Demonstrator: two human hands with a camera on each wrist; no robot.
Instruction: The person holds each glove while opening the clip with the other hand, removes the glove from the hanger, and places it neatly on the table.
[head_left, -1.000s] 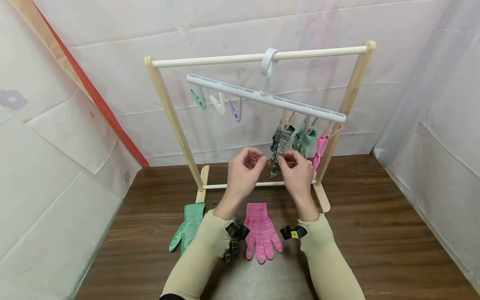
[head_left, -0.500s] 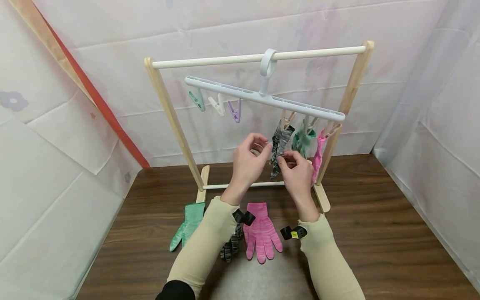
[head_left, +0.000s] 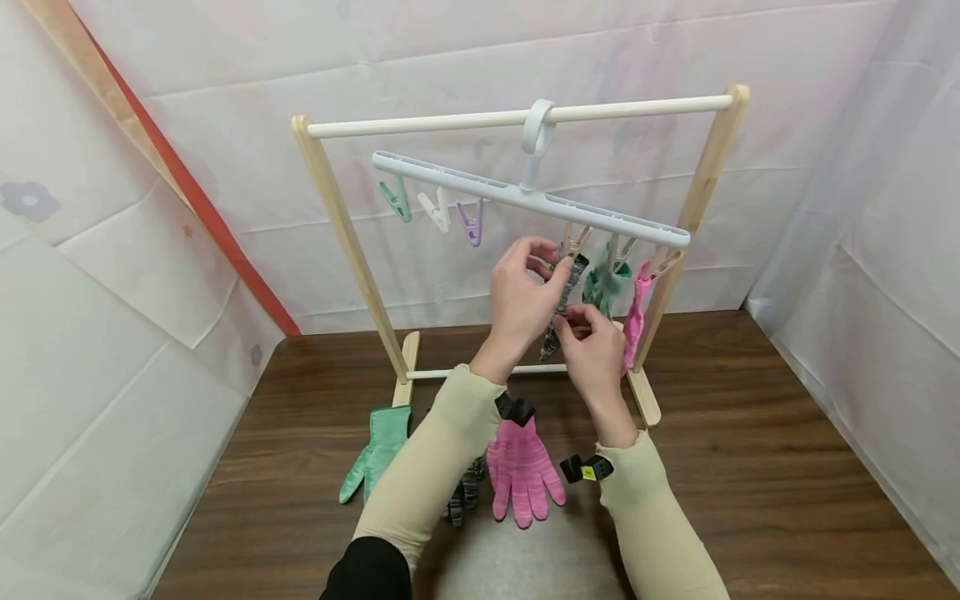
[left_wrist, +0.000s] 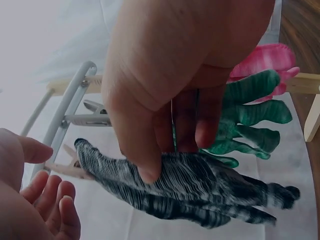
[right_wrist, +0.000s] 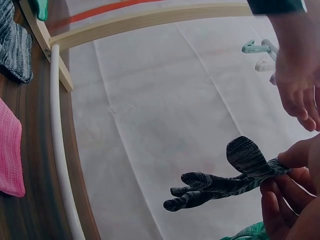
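The left hand [head_left: 528,292] has gone up since a moment ago. It was low and near the middle of the wooden rack [head_left: 330,217], and now it is up by the peg that holds the grey striped glove [head_left: 564,293]. The right hand [head_left: 592,346] has stayed in about the same spot.

The grey striped glove hangs from the white hanger bar [head_left: 525,193]. The left hand is at the top of the glove, with its thumb and fingers curled onto the knit just under the wooden peg [head_left: 573,242]. The right hand is lower down and pinches the middle of the same glove between thumb and fingertips (the right wrist view shows this best). So the glove runs between the two hands, top to bottom.

Just beside it on the right hang a green glove [head_left: 606,282] and a pink glove [head_left: 639,304], each on its own peg. Three empty pegs [head_left: 438,212] hang on the left part of the bar.

On the brown table [head_left: 750,467] lie another green glove [head_left: 375,454] and a pink one [head_left: 522,471]. A second grey glove [head_left: 463,496] is mostly hidden under the left arm.
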